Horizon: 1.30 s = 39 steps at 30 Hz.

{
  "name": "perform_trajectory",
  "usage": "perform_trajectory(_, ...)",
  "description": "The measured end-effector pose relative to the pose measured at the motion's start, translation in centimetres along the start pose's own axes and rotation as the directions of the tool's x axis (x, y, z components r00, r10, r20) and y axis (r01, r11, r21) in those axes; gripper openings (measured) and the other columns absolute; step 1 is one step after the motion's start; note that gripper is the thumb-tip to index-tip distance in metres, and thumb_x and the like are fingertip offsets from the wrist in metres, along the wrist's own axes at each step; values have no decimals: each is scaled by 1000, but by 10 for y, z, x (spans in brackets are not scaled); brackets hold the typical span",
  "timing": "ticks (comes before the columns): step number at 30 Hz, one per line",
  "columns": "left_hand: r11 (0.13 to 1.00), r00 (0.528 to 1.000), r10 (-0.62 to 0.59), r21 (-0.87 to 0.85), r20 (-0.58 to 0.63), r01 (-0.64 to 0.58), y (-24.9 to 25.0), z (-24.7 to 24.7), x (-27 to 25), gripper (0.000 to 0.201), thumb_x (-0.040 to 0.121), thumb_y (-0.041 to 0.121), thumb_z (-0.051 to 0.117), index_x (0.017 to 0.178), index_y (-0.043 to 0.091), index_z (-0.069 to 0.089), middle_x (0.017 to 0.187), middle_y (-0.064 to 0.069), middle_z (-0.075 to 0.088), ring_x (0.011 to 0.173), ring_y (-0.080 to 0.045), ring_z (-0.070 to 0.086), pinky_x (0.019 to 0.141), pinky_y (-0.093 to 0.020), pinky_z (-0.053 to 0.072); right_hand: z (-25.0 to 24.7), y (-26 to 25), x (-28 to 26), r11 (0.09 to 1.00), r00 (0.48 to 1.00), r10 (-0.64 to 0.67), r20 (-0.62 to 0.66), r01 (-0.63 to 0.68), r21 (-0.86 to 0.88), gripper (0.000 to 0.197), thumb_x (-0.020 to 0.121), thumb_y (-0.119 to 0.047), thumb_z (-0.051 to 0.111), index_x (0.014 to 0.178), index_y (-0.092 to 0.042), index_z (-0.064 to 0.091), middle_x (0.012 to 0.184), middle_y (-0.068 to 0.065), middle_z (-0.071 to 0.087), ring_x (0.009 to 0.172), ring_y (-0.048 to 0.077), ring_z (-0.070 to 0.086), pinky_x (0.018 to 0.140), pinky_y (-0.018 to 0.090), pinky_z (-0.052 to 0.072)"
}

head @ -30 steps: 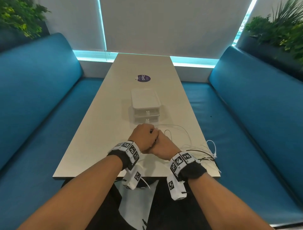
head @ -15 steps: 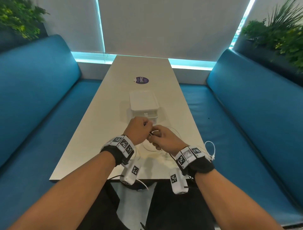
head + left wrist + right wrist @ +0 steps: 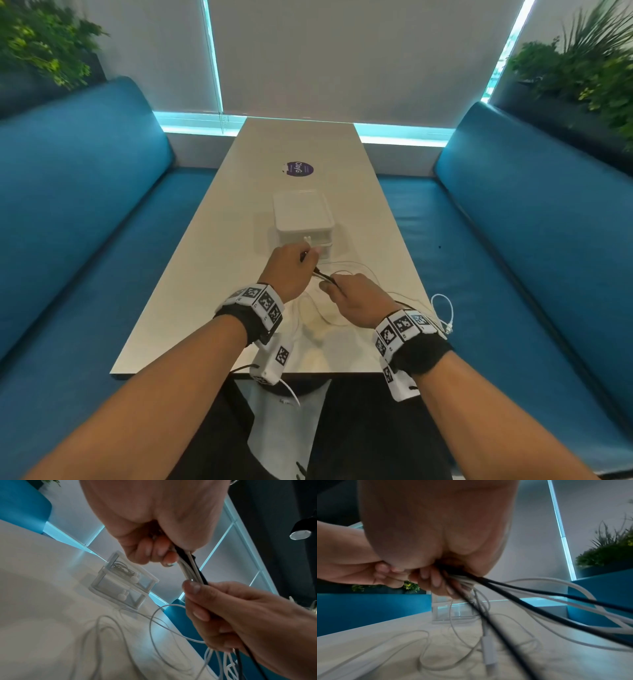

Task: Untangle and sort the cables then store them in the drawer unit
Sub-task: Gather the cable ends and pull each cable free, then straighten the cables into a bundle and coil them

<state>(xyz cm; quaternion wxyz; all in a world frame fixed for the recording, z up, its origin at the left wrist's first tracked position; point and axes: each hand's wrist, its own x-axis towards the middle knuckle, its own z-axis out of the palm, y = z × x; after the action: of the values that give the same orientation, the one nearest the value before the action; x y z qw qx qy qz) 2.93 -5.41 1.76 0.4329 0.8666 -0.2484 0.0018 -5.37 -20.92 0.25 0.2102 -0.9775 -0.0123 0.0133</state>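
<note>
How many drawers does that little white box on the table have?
2. The drawer unit stacks them: the upper drawer already holds coiled cables behind its clear front, and the lower drawer sits right beneath it. Both look closed.

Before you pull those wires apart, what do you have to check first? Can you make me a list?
1. Left hand grips the cable bundle: ok.
2. Right hand holds the same bundle lower down: ok.
3. Black and white cables already apart: not ok, they run side by side between the two hands.
4. Loose white cable free on the table: cannot tell, its loops cross one another.
5. Drawer unit open to take a sorted cable: not ok, both drawers look closed in the left wrist view.
6. Room in the drawers: the top one already holds cables; the lower one, cannot tell.
</note>
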Motion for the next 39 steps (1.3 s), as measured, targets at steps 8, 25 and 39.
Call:
perform_trajectory(8, 968, 954, -249, 30, 164, 247, -26, -13, -15, 76, 87, 82, 24, 85, 14, 57, 80, -3, 66, 67, -20, 65, 73, -38, 51, 6, -1, 2, 1000, 998, 15, -56, -14, 14, 42, 105, -48, 31, 92, -16, 56, 86, 6, 65, 79, 27, 58, 72, 42, 48)
perform_trajectory(25, 970, 961, -159, -144, 226, 194, 12, 28, 2, 67, 89, 70, 46, 70, 8, 62, 65, -2, 61, 60, -21, 55, 63, -32, 43, 4, -5, 5, 997, 991, 78, -110, -77, 14, 36, 105, -35, 35, 103, -11, 63, 91, 14, 68, 81, 34, 63, 65, 37, 44)
perform_trajectory(39, 948, 990, 97, 293, 107, -124, 34, 33, 11, 37, 103, 36, 41, 72, 18, 48, 65, -3, 55, 68, -34, 60, 61, -33, 42, -5, 1, -6, 947, 988, 44, -147, 5, 320, 8, 96, -19, 54, 98, -13, 58, 89, 7, 69, 73, 21, 57, 67, 30, 41)
